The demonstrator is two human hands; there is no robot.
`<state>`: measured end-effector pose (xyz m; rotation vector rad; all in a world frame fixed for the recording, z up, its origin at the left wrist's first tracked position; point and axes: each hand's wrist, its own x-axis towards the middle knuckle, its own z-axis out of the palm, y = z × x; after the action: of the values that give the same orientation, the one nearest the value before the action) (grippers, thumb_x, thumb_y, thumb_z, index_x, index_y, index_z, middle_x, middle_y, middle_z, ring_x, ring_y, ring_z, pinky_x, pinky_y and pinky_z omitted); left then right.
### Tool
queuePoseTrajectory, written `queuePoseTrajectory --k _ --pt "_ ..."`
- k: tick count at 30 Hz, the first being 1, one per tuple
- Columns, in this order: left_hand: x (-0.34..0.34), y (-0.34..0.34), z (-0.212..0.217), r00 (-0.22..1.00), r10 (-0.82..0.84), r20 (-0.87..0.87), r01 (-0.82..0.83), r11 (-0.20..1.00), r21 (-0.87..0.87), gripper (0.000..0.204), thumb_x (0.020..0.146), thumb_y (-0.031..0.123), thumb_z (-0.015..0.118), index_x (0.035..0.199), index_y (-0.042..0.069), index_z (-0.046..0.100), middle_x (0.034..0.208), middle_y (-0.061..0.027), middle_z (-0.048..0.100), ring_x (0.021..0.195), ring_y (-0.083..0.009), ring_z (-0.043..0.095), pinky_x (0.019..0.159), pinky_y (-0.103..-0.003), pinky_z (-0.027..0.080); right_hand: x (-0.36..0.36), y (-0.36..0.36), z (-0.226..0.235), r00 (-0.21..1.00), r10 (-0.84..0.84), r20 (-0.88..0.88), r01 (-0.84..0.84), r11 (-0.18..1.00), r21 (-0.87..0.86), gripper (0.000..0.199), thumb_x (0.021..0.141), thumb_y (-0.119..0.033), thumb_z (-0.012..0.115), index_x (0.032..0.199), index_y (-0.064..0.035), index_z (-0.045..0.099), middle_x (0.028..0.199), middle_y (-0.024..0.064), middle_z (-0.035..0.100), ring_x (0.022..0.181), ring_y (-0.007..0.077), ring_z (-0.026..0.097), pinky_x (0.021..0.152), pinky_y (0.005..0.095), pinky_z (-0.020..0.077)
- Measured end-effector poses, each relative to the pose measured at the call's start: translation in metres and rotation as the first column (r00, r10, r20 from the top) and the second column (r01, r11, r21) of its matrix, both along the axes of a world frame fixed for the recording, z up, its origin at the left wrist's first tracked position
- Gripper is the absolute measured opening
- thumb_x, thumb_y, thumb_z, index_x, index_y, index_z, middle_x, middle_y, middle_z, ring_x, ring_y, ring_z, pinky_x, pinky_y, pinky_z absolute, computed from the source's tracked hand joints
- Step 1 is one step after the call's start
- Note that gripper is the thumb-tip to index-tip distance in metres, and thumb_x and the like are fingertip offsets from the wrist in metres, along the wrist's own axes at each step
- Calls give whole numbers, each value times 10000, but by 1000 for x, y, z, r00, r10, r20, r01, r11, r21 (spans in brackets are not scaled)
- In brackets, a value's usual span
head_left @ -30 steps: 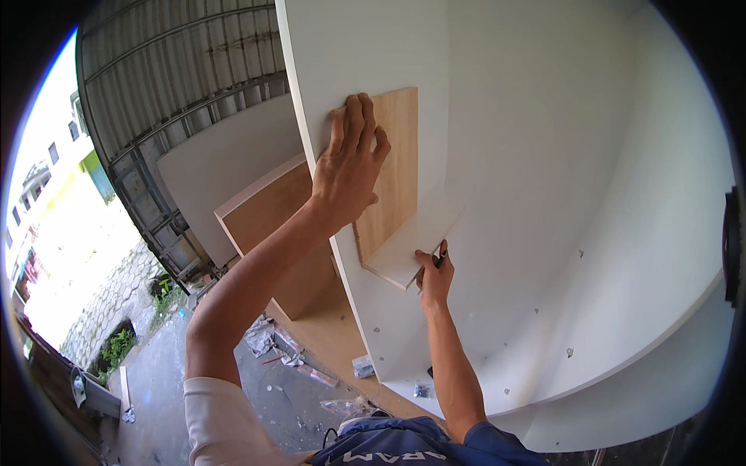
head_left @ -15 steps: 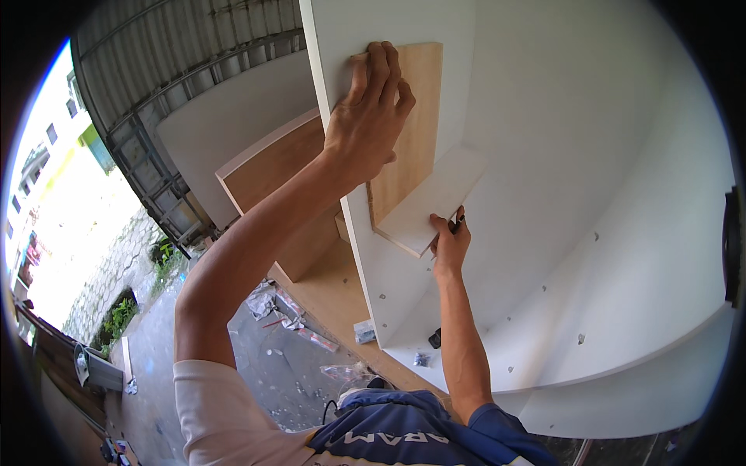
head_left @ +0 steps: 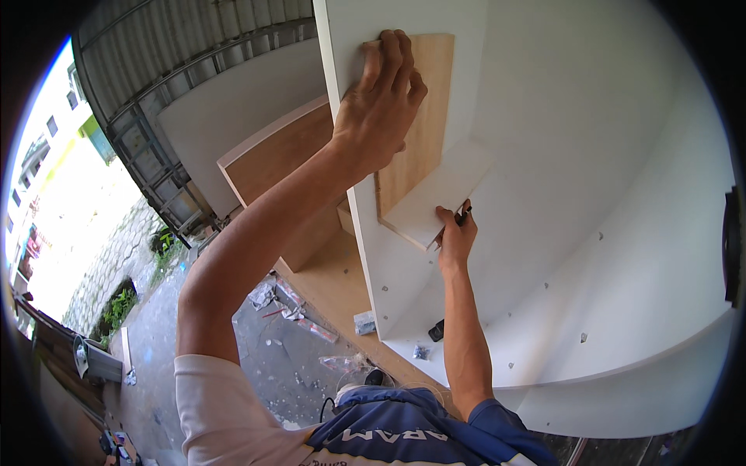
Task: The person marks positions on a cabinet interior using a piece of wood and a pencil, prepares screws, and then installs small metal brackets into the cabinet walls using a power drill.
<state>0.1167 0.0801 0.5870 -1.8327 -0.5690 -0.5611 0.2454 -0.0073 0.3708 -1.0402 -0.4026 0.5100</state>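
While bracing the wood-grain board (head_left: 435, 97) against the white panel (head_left: 392, 268) with the left hand (head_left: 381, 109) spread, and clamping the white ledge (head_left: 435, 193) at its foot with the right hand (head_left: 457, 242), likely risking slip or tilt through uneven pressure.

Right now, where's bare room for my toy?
Mostly bare: the grey floor between the pale strip and the white sleeve. Crowded: beside the wooden base, with crumpled paper and wrappers; also the wooden board by the left hand and white board by the right hand.
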Motion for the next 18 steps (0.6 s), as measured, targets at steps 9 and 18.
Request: queuePoseTrajectory --k 9,18 --pt "-6 1 -10 999 -40 -5 40 999 20 816 668 553 806 1302 109 550 1496 -244 347 1429 -367 251 1144 -525 194 -2 -8 6 1000 26 12 -26 1000 6 383 867 -141 644 1214 -3 560 704 -38 469 489 45 364 397 237 218" --pt "-20 3 -23 970 31 -243 -4 994 113 558 936 474 541 1320 69 556 1469 -197 429 1429 -376 299 1195 -486 208 29 -34 45 859 -508 -55 476 756 450 451 1028 -323 439 1230 43 607 996 85 618 655 116 461 569 263 390"
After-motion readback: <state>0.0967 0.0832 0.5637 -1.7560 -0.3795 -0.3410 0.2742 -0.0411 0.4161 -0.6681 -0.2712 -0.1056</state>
